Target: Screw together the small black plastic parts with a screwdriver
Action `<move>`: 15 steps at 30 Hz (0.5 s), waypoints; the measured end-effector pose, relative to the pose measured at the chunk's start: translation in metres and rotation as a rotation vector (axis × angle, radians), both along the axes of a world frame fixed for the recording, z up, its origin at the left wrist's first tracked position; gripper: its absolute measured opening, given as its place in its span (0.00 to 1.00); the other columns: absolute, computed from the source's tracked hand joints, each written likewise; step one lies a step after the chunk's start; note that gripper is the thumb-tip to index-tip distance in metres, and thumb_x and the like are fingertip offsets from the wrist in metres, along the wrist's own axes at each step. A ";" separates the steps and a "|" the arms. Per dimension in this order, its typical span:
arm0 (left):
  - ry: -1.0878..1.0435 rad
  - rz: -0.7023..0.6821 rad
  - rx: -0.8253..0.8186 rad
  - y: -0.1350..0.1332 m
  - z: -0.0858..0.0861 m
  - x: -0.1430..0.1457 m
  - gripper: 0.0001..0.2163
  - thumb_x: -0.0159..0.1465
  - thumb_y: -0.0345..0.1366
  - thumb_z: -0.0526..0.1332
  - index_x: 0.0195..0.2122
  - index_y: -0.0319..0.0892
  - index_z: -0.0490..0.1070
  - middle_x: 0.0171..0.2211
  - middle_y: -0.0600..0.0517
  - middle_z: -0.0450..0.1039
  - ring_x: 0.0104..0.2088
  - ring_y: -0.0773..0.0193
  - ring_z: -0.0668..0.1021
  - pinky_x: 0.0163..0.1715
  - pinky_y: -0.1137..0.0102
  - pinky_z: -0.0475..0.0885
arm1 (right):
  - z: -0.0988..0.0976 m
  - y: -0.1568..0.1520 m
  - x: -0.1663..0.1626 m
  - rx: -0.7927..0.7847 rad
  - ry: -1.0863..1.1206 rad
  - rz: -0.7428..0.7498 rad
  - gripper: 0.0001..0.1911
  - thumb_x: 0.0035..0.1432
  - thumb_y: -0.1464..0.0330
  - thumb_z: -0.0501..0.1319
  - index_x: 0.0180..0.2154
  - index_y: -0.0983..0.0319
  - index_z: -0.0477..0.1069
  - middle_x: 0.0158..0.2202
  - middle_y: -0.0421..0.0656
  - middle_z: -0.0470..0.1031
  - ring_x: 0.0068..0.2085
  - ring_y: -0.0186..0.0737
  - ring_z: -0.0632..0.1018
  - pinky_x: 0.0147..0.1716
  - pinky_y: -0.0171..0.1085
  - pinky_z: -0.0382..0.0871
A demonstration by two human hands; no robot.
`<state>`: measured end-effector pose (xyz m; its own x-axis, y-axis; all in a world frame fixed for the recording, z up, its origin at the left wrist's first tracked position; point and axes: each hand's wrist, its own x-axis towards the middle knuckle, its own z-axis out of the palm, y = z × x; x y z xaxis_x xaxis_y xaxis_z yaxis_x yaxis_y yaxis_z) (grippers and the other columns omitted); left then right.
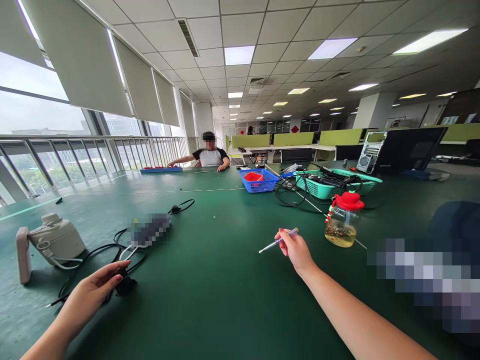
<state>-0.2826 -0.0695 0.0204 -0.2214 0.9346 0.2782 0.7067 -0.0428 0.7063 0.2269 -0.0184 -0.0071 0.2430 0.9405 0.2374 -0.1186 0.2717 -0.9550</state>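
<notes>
A small screwdriver (273,243) with a metal shaft and a clear handle is pinched in my right hand (294,250), its tip pointing left over the green table (210,300). At the lower left, the fingers of my left hand (93,287) close on a black plug-like piece (125,284); its exact kind is hard to make out. A black cable (77,272) loops behind that hand, with a thin bare-looking end to its left. Just beyond lies a blurred dark object (150,230) with a white cord.
A beige bottle (62,237) stands at the left. On the right are a red-lidded glass jar (343,220), a blue basket (258,182), a teal basket (322,189) of cables and a monitor (405,150). Another person (210,157) sits at the far edge beside a blue tray (161,170).
</notes>
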 end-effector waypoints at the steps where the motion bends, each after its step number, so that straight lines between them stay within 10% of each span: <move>1: -0.081 -0.011 -0.018 -0.001 0.002 0.002 0.34 0.45 0.65 0.63 0.44 0.45 0.77 0.45 0.47 0.80 0.50 0.49 0.77 0.50 0.58 0.74 | -0.001 0.000 0.001 0.001 -0.004 0.002 0.27 0.45 0.43 0.66 0.22 0.63 0.72 0.16 0.37 0.63 0.16 0.29 0.62 0.13 0.30 0.53; 15: -0.183 -0.007 0.001 -0.010 0.011 0.016 0.29 0.37 0.59 0.70 0.36 0.45 0.81 0.52 0.46 0.75 0.51 0.45 0.76 0.47 0.61 0.76 | -0.001 0.001 0.001 0.007 -0.028 0.006 0.27 0.46 0.44 0.65 0.22 0.63 0.72 0.17 0.37 0.63 0.17 0.29 0.61 0.13 0.31 0.53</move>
<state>-0.2665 -0.0795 0.0313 -0.2619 0.9360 0.2351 0.5663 -0.0482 0.8228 0.2282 -0.0174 -0.0079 0.2303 0.9403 0.2507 -0.0934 0.2779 -0.9561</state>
